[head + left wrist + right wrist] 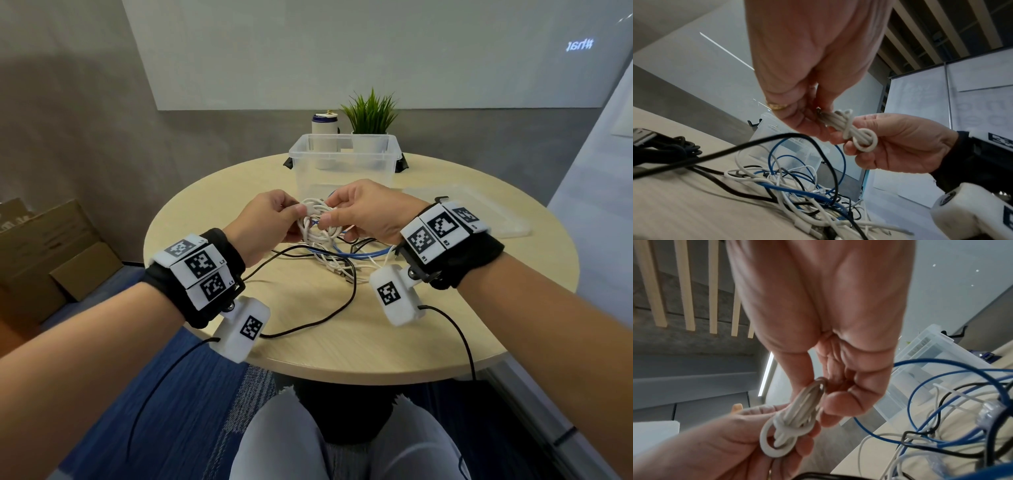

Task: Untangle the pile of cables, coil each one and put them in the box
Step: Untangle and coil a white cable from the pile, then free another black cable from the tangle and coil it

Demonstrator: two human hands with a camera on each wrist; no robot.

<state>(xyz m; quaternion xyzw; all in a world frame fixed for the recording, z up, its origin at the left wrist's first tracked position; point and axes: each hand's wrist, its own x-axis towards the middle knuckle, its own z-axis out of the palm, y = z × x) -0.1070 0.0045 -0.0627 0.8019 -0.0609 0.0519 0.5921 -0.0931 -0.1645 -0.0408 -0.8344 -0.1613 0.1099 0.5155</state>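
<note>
Pinching a coiled white cable (317, 219) between them above the tangled pile (337, 255), the left hand (270, 222) and right hand (363, 212) hide its ends. Behind stands the clear box (342, 164). Mirrored wall writing (579, 45) stays unreadable.
</note>
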